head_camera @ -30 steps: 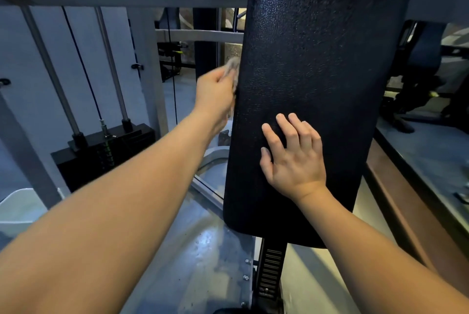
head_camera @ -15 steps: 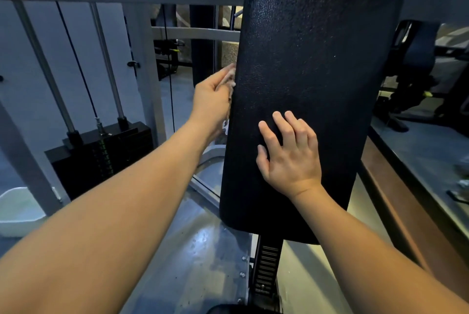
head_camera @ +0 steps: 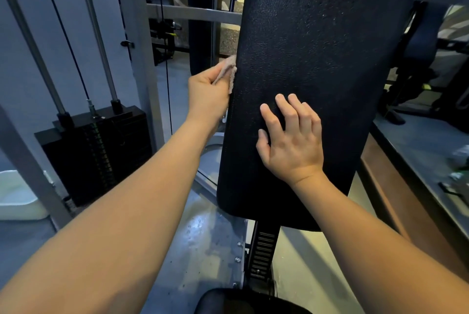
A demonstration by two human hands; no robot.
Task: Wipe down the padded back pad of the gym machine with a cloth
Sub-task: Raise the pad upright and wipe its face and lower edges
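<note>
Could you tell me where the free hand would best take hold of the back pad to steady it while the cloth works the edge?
Grip the back pad by its right long edge, coming from the right. The pad is tall, narrow and upright, so a hand can wrap that edge. The left hand with the cloth has the left edge; the right hand only lies flat on the face.

Grey gym floor point(head_camera: 177, 258) looks wet and shiny under the machine. A white plastic tub point(head_camera: 17, 199) sits on it at left, beside the black weight stack point(head_camera: 99, 151).
</note>
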